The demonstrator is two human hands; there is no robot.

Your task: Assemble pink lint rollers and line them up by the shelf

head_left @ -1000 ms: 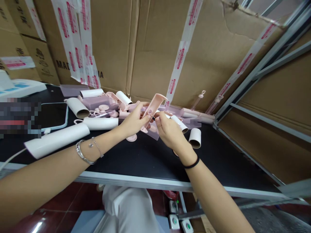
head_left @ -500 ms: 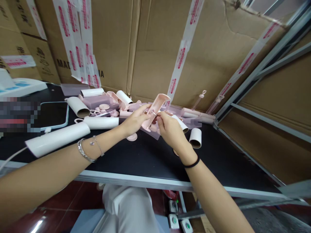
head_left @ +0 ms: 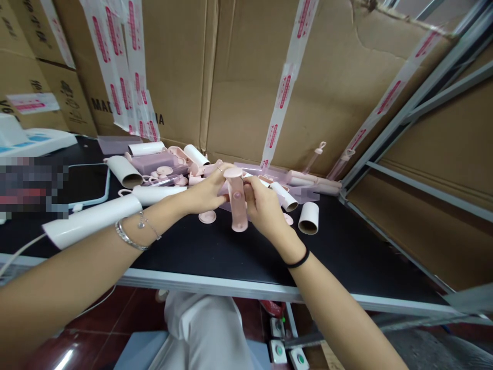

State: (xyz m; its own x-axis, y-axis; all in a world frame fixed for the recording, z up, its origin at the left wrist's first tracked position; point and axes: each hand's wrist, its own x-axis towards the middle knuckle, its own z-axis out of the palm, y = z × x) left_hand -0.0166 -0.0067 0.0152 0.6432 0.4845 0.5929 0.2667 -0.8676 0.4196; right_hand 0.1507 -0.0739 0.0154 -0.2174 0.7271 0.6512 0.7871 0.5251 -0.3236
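Note:
Both hands hold one pink plastic cover [head_left: 236,200], a long half-round piece now standing nearly upright above the black table [head_left: 215,252]. My left hand [head_left: 206,191] grips its left side with the fingers curled round it. My right hand [head_left: 262,203] pinches its right side. A small round stud shows on the cover's face. Behind the hands lies a heap of pink parts [head_left: 169,167] and white tubes [head_left: 192,153].
A long white tube [head_left: 92,220] and a shorter white roll [head_left: 157,194] lie at the left. A short white tube [head_left: 309,218] stands right of my hands. Taped cardboard boxes [head_left: 239,77] wall the back. A metal frame [head_left: 408,113] rises at the right.
The pink cover has swung from slanting up to the right to nearly upright, and both hands have closed in round it, slightly nearer to me.

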